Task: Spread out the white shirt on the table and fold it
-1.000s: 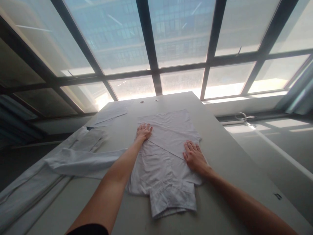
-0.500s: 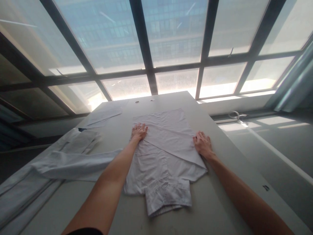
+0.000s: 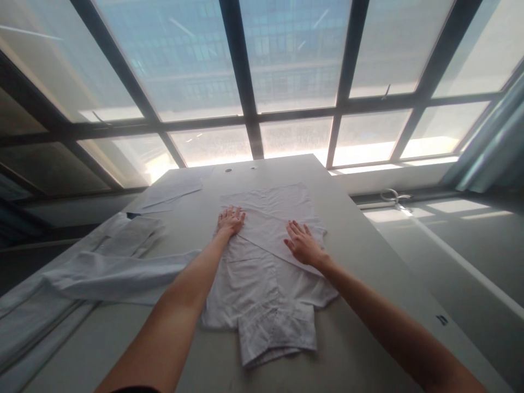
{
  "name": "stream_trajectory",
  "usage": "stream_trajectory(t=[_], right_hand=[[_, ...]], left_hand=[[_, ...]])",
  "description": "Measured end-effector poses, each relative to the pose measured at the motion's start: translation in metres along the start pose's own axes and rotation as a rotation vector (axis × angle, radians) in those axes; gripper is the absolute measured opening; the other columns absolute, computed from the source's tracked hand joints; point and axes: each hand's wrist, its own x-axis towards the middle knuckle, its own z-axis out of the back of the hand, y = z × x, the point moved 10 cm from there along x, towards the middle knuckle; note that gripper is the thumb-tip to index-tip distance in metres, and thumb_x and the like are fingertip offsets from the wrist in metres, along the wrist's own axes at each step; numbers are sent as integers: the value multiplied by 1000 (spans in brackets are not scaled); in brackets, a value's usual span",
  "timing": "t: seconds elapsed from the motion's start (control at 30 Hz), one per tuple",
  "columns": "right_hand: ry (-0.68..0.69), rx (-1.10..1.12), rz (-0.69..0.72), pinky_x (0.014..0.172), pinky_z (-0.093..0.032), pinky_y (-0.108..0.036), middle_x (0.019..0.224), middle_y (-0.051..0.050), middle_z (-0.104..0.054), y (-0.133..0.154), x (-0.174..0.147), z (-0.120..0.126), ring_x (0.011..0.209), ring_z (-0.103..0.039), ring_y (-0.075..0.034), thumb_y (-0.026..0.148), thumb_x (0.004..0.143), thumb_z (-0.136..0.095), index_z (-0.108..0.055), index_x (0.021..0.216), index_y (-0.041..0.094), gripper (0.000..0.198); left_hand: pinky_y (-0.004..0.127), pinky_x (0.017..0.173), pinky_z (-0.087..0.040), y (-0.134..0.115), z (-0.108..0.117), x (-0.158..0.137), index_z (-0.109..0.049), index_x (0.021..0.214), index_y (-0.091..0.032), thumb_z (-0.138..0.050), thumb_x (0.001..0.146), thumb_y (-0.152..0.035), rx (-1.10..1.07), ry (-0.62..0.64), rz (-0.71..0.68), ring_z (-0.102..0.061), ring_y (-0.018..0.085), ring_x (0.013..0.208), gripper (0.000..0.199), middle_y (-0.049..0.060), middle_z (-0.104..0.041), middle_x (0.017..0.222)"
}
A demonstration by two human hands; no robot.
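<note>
A white shirt (image 3: 254, 278) lies on the table, its collar toward me and a sleeve laid slantwise across the body. My left hand (image 3: 231, 220) rests open near the shirt's left edge, fingers stretched away from me. Over the folded sleeve, right of the middle, is my right hand (image 3: 303, 243), open with its fingers extended. Its palm side faces the cloth; whether it presses down is hard to tell. Neither hand holds anything. Creases run through the cloth, mostly near the collar.
More white garments (image 3: 102, 275) lie along the table's left side, partly behind my left forearm. White sheets (image 3: 174, 191) are at the far left of the white table (image 3: 347, 338). Beyond its far edge stand large framed windows (image 3: 295, 60). A curtain (image 3: 487, 144) hangs at right.
My right hand has moved left from the shirt's right edge onto the folded sleeve. My left hand stays in nearly the same place on the shirt.
</note>
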Motion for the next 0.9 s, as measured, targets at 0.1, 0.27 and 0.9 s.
stream_trajectory(t=[0.1,0.27,0.9], right_hand=[[50,-8,34,125,-12,-47,168,-15,-23,13,33,-14,156,-17,-24,46,106,-26,-29,161,9,65],[97,-47,-102,125,-10,-49,168,-16,-23,-38,68,-25,156,-16,-25,53,106,-24,-28,161,10,70],[16,-115,-189,124,-11,-48,169,-18,-18,-90,119,-11,157,-12,-25,46,106,-24,-23,162,6,69]], left_hand=[[54,124,-17,1,0,1,-33,161,-28,-24,102,-62,0,-10,3,-21,34,154,69,7,-23,169],[52,125,-17,3,-2,1,-34,161,-30,-24,102,-61,4,-15,10,-21,32,155,67,6,-24,169],[54,124,-17,-1,0,-5,-34,161,-27,-24,103,-59,-15,-10,0,-20,34,155,67,9,-22,170]])
